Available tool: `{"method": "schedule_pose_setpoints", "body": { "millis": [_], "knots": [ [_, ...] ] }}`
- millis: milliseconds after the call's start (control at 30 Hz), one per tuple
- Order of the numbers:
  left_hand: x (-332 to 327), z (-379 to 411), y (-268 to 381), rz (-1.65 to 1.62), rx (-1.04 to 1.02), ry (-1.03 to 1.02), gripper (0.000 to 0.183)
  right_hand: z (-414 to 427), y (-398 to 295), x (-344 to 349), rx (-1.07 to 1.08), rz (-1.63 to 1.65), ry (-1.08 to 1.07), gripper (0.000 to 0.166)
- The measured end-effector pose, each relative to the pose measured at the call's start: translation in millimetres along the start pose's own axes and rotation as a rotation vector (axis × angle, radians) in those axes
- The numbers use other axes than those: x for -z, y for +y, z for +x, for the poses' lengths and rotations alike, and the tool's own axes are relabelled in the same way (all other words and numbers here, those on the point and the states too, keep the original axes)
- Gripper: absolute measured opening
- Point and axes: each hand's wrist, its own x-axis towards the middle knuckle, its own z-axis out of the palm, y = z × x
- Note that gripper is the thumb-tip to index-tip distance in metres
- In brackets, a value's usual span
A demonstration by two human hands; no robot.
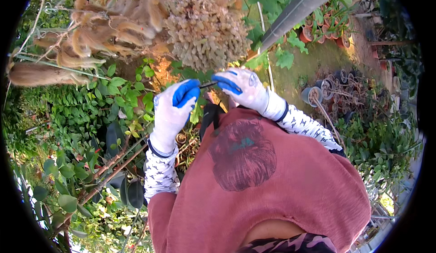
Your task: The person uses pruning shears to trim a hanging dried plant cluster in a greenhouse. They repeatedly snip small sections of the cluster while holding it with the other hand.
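Observation:
Both my hands wear white gloves with blue coated fingers and meet in front of my chest. My left hand (pixel 175 111) and my right hand (pixel 242 88) hold the two ends of a thin dark object (pixel 208 84) between them; what it is I cannot tell. Just beyond my fingers hangs a dense cluster of small, pale, fleshy plant stems (pixel 207 31). To its left spread thick, brown, furry cactus-like stems (pixel 92 31), one of them (pixel 41 74) reaching to the far left.
A grey pole (pixel 296 13) slants past the cluster at the upper right. Terracotta pots (pixel 306 34) and a grey-blue pot (pixel 311 95) stand on the right. Leafy shrubs (pixel 78 117) and woody branches (pixel 112 176) crowd the left side.

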Motion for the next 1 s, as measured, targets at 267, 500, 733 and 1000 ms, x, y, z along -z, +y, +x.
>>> {"method": "schedule_pose_setpoints", "body": {
  "millis": [267, 500, 733, 1000],
  "knots": [
    [19, 13, 40, 0.214, -0.111, 0.067, 0.04, 22, -12, 33, -0.034, 0.075, 0.015, 0.042],
    [49, 73, 43, 0.601, -0.325, 0.41, 0.035, -15, 35, 87, -0.41, 0.453, 0.66, 0.03],
    [33, 141, 38, 0.88, -0.281, 0.339, 0.032, 6, 69, 108, -0.314, 0.406, 0.972, 0.049],
    [19, 158, 44, 0.921, -0.185, 0.229, 0.027, 22, 109, 99, -0.201, 0.26, 0.908, 0.069]
  ]
}}
